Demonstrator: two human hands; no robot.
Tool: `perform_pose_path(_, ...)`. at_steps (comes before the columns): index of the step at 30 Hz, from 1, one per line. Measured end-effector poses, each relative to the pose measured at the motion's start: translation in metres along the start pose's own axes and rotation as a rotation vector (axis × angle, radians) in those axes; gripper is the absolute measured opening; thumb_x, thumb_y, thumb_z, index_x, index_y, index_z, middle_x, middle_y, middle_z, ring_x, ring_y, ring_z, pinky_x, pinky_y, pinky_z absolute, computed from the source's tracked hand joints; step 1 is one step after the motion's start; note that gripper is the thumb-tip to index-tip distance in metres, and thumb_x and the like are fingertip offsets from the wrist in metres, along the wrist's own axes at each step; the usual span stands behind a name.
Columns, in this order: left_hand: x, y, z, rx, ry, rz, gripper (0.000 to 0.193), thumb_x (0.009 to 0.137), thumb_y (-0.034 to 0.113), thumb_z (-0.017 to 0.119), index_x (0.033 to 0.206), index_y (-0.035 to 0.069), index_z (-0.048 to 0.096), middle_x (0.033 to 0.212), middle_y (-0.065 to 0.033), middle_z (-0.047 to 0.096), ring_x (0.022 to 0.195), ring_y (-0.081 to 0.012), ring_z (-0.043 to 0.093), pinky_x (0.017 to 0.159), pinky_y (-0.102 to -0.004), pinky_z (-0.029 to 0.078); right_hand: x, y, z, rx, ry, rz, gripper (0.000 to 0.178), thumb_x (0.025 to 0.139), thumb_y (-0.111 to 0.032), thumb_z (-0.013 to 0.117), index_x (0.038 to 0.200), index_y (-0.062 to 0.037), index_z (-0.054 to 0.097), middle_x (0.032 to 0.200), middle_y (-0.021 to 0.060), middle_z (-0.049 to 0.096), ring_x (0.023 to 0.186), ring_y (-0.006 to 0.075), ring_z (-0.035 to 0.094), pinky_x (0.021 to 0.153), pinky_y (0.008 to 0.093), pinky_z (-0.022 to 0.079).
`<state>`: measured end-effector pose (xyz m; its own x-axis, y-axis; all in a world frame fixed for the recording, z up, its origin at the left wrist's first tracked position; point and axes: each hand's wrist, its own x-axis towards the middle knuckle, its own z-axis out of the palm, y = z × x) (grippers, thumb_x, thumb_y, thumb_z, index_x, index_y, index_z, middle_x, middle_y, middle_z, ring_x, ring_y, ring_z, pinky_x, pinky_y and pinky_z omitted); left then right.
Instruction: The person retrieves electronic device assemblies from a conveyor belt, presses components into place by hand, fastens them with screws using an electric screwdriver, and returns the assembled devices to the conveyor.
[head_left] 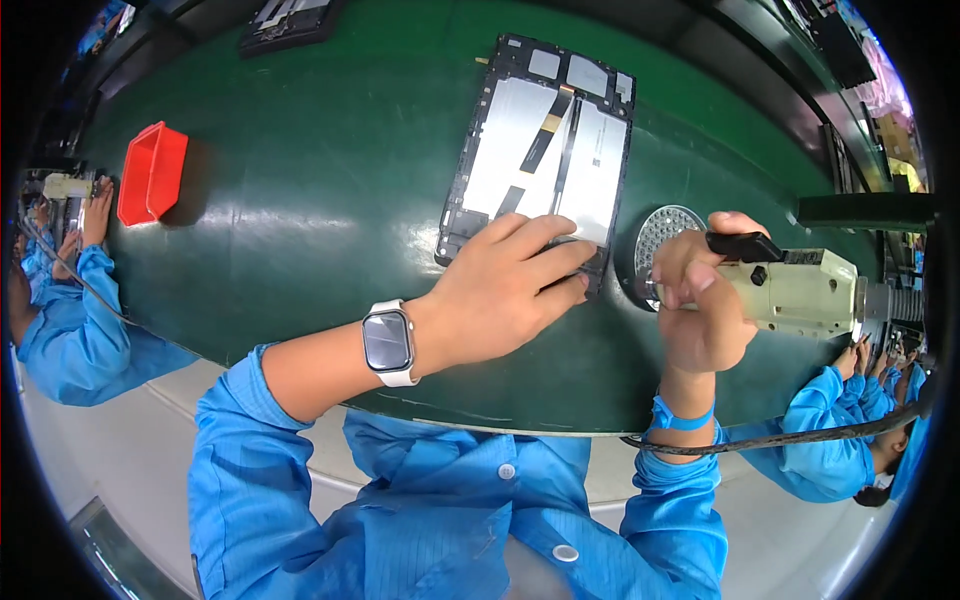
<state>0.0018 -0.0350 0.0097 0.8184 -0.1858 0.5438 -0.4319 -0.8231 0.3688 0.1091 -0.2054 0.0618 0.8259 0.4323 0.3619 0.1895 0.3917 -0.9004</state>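
1. A dark green, smooth desk (330,230) is carrying the things in front of the person.
2. A flat, rectangular tablet-like device with black frame and silver metal panels (590,160) is lying on this desk, near the middle, slightly tilted to the right.
3. The left hand (510,285) is resting palm down on the near end of the device; its fingers are spreading a little and bending, not closing around it.
4. The right hand (705,290) is gripping the front part of a cream-coloured plastic power tool with black lever (810,295), its fingers curling closely around; the tip is hiding behind the hand.
5. A round metal dish with dotted surface (668,225) is standing between the device and the tool, just beside the right hand.
6. A bright red, open plastic bin (155,175) is standing well apart, at the far left.
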Motion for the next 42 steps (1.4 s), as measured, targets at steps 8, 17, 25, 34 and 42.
perform_pose_path(8,0.001,-0.001,0.001,-0.048,0.027,-0.019,0.014,0.078,0.013,0.077,0.091,0.01,0.074,0.121,-0.0063,0.067,0.113,-0.0281,0.061,0.08,-0.0403,0.049,-0.009,0.009,0.009,0.08,-0.081,0.053,0.036,0.083,0.002,0.061,0.117,0.0009,0.052,0.068,0.0056,0.053,0.054,0.0147,0.048,0.056,0.0339,0.045)
perform_pose_path(17,-0.002,-0.002,0.003,-0.066,0.042,-0.015,0.015,0.076,0.013,0.076,0.091,0.009,0.075,0.12,-0.0074,0.067,0.114,-0.0285,0.061,0.081,-0.0404,0.049,-0.013,0.008,0.012,0.044,-0.107,0.057,0.031,0.084,0.002,0.062,0.113,-0.0007,0.051,0.068,0.0053,0.052,0.055,0.0148,0.048,0.058,0.0344,0.046)
perform_pose_path(25,-0.003,-0.004,0.004,-0.08,0.032,-0.005,0.017,0.075,0.013,0.076,0.091,0.007,0.075,0.119,-0.0078,0.066,0.114,-0.0282,0.061,0.08,-0.0397,0.049,-0.013,0.01,0.014,0.032,-0.089,0.03,0.035,0.084,0.0,0.063,0.117,0.0012,0.052,0.067,0.0052,0.052,0.054,0.0144,0.048,0.058,0.0339,0.046)
perform_pose_path(34,-0.004,-0.005,0.006,-0.062,0.026,-0.002,0.017,0.075,0.013,0.075,0.091,0.007,0.075,0.118,-0.0076,0.066,0.113,-0.0279,0.061,0.08,-0.0396,0.049,-0.011,0.01,0.013,0.017,-0.094,0.036,0.031,0.086,-0.002,0.064,0.115,0.0006,0.051,0.066,0.0052,0.052,0.054,0.0145,0.047,0.057,0.0341,0.045)
perform_pose_path(42,-0.003,-0.005,0.003,-0.08,0.029,0.004,0.018,0.075,0.013,0.074,0.092,0.007,0.075,0.12,-0.0086,0.066,0.115,-0.0287,0.06,0.081,-0.0403,0.049,-0.012,0.009,0.013,-0.018,-0.135,0.041,0.029,0.085,-0.001,0.065,0.111,-0.0012,0.051,0.067,0.0063,0.052,0.055,0.0151,0.049,0.057,0.0341,0.046)
